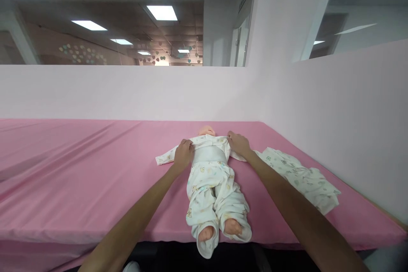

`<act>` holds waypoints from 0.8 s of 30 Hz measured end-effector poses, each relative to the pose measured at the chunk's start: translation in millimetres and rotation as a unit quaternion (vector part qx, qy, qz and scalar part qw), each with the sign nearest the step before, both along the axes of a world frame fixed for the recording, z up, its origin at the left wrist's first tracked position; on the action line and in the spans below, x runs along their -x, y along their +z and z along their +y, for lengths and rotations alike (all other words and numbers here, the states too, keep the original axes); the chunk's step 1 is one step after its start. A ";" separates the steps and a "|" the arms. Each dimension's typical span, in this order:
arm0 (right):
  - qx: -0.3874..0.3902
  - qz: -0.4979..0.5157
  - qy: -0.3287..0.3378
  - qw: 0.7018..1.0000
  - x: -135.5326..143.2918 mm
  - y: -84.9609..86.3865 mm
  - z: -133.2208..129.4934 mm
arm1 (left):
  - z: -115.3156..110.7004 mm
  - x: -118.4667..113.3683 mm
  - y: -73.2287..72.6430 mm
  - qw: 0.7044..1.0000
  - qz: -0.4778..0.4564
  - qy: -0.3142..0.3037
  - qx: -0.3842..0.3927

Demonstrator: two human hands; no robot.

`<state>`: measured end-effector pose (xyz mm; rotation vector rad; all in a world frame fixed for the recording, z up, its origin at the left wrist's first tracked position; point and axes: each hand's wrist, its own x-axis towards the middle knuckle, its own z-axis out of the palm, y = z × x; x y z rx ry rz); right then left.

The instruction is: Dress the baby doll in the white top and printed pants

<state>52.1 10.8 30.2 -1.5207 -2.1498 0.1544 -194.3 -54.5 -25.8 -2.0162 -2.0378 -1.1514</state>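
Observation:
A baby doll [207,130] lies on its back, head toward the wall and feet toward me. It wears a white printed baby shirt [208,140], pulled up toward the chest, and white printed trousers [208,174] with a plain white waistband. My left hand [184,153] is closed on the shirt's edge at the doll's side, on the left. On the opposite side, my right hand [238,143] pinches the shirt near the shoulder. One sleeve stretches out flat to the left; part of the other shows below my right wrist. Both bare feet stick out of the trouser legs.
The pink sheet [79,170] covering the table has creases on the left. To the right lies a crumpled white printed cloth [299,174], partly behind my right forearm. A white wall [127,93] with windows runs along the back, and another wall [357,127] borders the right.

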 end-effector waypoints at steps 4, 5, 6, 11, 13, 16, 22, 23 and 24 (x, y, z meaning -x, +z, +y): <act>0.027 0.027 -0.020 0.999 10.0 -21.4 1.5 | -6.6 -1.2 -16.5 1.000 0.013 0.002 0.009; 0.038 0.040 -0.012 0.998 9.3 -29.4 -2.4 | -10.2 1.6 -21.2 1.000 0.018 0.003 0.007; 0.052 0.056 0.000 0.997 7.0 -37.7 -7.2 | -14.0 5.4 -25.6 1.000 0.025 0.002 0.012; 0.164 0.123 0.083 0.975 -17.7 -66.7 -24.8 | -23.1 24.6 -36.5 0.992 0.066 -0.031 0.107; 0.196 0.136 0.113 0.964 -25.0 -68.8 -24.6 | -20.9 26.1 -36.6 0.989 0.077 -0.033 0.123; 0.221 0.140 0.147 0.954 -27.2 -65.5 -19.0 | -15.6 21.2 -35.6 0.984 0.102 -0.034 0.140; 0.175 0.103 0.122 0.971 -16.6 -61.5 -8.6 | -8.4 7.2 -34.0 0.978 0.135 -0.004 0.158; 0.156 0.092 0.107 0.978 -14.8 -62.0 -7.5 | -7.7 5.9 -34.0 0.978 0.135 0.007 0.161; 0.135 0.081 0.086 0.984 -13.0 -62.7 -6.7 | -7.4 5.0 -34.1 0.977 0.132 0.020 0.164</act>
